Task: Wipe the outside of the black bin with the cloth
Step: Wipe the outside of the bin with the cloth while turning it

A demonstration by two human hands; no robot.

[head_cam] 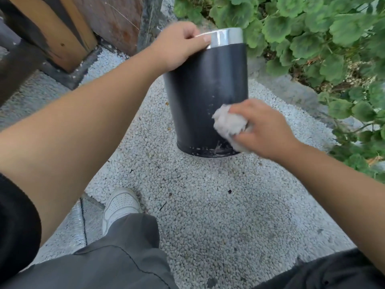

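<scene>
The black bin [205, 97] stands upright on the pale pebble paving [208, 205], its long axis running from the base up to the silver rim band [226, 37], just beside the green leafy plants [312, 38]. The left hand [179, 46] grips that rim, thumb pressed on the silver band and fingers curled over the top edge, steadying it. The right hand [264, 128] holds the bunched white cloth [230, 125], fingers curled round it, and presses it against the bin's lower wall on the right side, close above the base. Pale specks (dirt, most likely) show along the bottom edge, left of the cloth and slightly below it. The next stroke probably needs to run leftward along the base.
</scene>
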